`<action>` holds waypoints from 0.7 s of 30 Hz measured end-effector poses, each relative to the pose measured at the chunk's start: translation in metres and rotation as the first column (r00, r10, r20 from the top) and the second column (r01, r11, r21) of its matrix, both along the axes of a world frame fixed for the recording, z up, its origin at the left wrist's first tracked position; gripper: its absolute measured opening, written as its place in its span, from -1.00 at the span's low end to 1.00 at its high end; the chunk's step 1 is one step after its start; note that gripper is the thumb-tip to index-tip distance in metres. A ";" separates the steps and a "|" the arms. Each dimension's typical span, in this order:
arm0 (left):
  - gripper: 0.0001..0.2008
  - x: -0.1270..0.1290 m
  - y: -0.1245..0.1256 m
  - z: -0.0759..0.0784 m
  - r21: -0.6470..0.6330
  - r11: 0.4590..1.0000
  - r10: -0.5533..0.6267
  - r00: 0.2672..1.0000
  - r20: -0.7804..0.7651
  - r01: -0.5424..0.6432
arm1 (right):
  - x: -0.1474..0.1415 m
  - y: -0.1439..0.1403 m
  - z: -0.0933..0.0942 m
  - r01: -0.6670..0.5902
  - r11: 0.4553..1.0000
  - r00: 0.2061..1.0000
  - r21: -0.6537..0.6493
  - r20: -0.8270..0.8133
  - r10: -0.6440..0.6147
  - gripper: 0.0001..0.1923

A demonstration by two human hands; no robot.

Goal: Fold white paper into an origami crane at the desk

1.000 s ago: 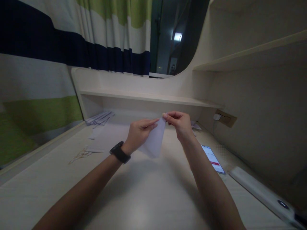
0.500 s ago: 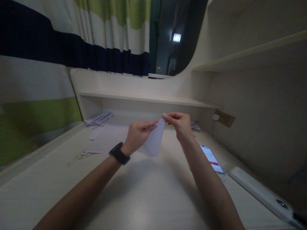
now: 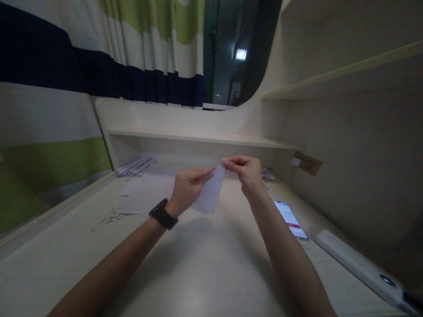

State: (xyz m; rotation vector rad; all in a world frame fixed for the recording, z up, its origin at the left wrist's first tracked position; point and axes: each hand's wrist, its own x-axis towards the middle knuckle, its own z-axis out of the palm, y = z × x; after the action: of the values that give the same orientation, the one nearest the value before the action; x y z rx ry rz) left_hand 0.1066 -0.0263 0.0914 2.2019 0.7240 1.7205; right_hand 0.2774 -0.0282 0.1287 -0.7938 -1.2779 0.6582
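A white piece of paper [image 3: 210, 193], seemingly folded, is held up above the desk between both hands. My left hand [image 3: 189, 187], with a black watch [image 3: 163, 214] at its wrist, grips the paper's left side between thumb and fingers. At the paper's upper corner, my right hand [image 3: 245, 171] pinches it with thumb and forefinger. Behind the left hand, white sheets [image 3: 157, 185] lie on the desk. The part of the paper behind my left fingers is hidden.
Stacked folded papers [image 3: 135, 167] lie at the back left, with thin pale strips [image 3: 107, 219] nearer. A lit phone [image 3: 291, 220] and a long white device [image 3: 357, 262] lie on the desk [image 3: 198, 273] at right. Paper pieces [image 3: 268, 175] sit behind the right wrist; a socket [image 3: 308, 163] is on the wall.
Both hands keep hold of the paper and have hardly moved. The whole view has shifted slightly.
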 end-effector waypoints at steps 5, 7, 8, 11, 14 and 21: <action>-0.79 0.000 -0.002 0.001 -0.023 1.000 -0.019 1.000 0.000 0.019 | 0.000 -0.002 0.002 0.017 1.000 1.000 -0.012 -0.010 -0.017 -0.81; -0.80 0.001 -0.003 0.002 -0.029 0.999 -0.023 1.000 -0.001 0.023 | 0.000 -0.003 0.002 0.023 1.000 1.000 -0.014 -0.005 -0.023 -0.81; -0.80 0.001 -0.004 0.003 -0.032 0.999 -0.024 1.000 0.000 0.024 | 0.000 -0.002 0.002 0.022 1.000 1.000 -0.013 -0.003 -0.022 -0.80; -0.80 0.001 -0.006 0.004 -0.040 0.999 -0.013 1.000 0.015 0.014 | -0.001 -0.001 0.000 0.005 1.000 1.000 -0.003 0.004 -0.005 -0.76; -0.80 0.001 -0.005 0.004 -0.049 0.999 0.004 0.999 0.036 -0.002 | -0.001 0.000 -0.001 -0.040 0.999 0.998 -0.022 0.040 0.041 -0.71; -0.80 0.002 -0.004 0.002 -0.112 0.994 -0.003 0.997 0.077 0.011 | -0.001 0.000 -0.002 -0.073 0.995 0.994 -0.065 0.082 0.078 -0.71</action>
State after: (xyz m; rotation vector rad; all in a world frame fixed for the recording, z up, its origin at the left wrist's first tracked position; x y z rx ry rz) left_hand 0.1085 -0.0299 0.0939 2.0500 0.7738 1.7069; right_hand 0.2768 -0.0283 0.1271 -0.8345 -1.3756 0.7338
